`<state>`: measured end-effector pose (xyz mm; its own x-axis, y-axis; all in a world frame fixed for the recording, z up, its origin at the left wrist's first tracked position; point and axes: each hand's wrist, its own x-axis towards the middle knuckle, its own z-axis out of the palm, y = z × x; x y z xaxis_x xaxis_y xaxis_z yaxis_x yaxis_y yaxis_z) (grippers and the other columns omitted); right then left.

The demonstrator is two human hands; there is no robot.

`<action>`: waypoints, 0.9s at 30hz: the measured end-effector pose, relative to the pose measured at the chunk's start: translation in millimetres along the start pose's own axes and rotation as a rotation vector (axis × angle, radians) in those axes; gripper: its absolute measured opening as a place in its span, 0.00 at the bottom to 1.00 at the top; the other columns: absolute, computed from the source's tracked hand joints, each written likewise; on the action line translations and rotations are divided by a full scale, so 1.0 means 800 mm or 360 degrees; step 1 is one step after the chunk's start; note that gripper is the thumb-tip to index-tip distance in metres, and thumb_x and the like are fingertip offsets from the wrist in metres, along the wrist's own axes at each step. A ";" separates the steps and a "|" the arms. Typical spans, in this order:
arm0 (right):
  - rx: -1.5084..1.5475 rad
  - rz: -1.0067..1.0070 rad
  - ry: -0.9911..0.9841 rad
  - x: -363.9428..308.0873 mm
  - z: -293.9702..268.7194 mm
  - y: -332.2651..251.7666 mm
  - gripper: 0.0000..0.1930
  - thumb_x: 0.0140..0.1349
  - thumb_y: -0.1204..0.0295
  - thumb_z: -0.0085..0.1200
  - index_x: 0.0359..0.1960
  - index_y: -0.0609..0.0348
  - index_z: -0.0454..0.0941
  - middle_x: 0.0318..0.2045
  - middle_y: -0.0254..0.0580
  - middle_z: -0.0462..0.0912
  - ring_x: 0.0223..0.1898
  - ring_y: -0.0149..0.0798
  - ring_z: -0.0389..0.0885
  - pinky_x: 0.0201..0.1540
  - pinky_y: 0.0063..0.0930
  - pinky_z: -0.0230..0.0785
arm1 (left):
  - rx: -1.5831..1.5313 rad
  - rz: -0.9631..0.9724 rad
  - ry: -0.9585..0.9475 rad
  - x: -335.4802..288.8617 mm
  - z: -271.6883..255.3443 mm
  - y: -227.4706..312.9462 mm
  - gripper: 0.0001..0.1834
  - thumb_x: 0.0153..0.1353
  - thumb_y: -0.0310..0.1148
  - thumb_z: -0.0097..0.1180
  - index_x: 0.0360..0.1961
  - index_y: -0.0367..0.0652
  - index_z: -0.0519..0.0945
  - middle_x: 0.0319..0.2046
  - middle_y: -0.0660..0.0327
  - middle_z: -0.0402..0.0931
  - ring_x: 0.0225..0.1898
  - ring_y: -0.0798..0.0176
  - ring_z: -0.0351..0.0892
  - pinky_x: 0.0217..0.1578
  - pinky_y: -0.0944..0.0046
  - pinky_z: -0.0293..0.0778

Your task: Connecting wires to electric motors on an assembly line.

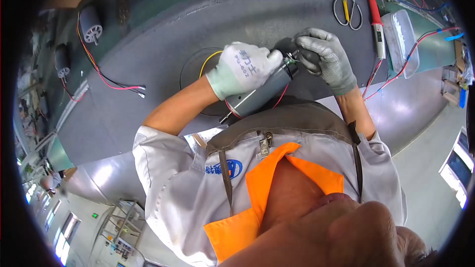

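A dark grey cylindrical electric motor (262, 94) lies slantwise on the bench in front of my body, its shaft pointing to the lower left. My left hand (245, 68), in a white and pale green glove, is closed over the upper side of the motor, fingers bent near its far end. At that end my right hand (326, 59), in a greyish glove, has thumb and fingers pinched together beside the terminals (290, 59). What lies between those fingertips is too small to make out. A yellow wire (208, 63) curves out behind my left hand, and a red wire (281, 97) runs beside the motor.
Two more motors, a larger one (90, 23) and a smaller one (62, 62), stand at the left with trailing wires. Scissors (349, 7), a red-handled tool (374, 12) and a translucent plastic tray (402, 44) lie at the right. The dark bench mat (133, 123) extends leftward.
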<state>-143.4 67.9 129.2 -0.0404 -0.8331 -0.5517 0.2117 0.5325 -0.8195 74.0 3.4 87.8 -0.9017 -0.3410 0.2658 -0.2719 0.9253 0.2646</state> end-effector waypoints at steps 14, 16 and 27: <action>-0.2022 -0.1051 0.1529 0.088 -0.144 0.022 0.18 0.65 0.63 0.56 0.55 0.54 0.79 0.42 0.56 0.83 0.44 0.58 0.82 0.48 0.46 0.74 | -0.0258 -0.0142 -0.0049 0.019 -0.023 0.024 0.11 0.57 0.37 0.65 0.39 0.48 0.80 0.26 0.59 0.74 0.24 0.53 0.77 0.24 0.54 0.73; -0.2280 -0.0862 0.1580 0.082 -0.167 0.044 0.20 0.63 0.69 0.54 0.58 0.50 0.77 0.47 0.57 0.81 0.48 0.59 0.80 0.50 0.49 0.73 | -0.0225 -0.0113 -0.0070 0.032 -0.019 0.019 0.07 0.61 0.34 0.60 0.38 0.46 0.82 0.31 0.56 0.77 0.33 0.53 0.79 0.31 0.55 0.76; -0.2341 -0.0361 0.0901 -0.158 -0.141 0.176 0.38 0.52 0.84 0.59 0.68 0.56 0.66 0.58 0.57 0.75 0.56 0.55 0.77 0.57 0.42 0.72 | -0.2686 -0.0938 -0.0179 0.051 0.020 -0.024 0.26 0.74 0.44 0.47 0.52 0.26 0.77 0.51 0.46 0.79 0.52 0.52 0.81 0.57 0.53 0.76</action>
<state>-218.3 265.3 66.3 -0.3512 -0.9296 -0.1118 -0.9218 0.3642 -0.1325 36.8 -25.9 78.6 -0.8585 -0.4515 -0.2434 0.0042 -0.4807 0.8769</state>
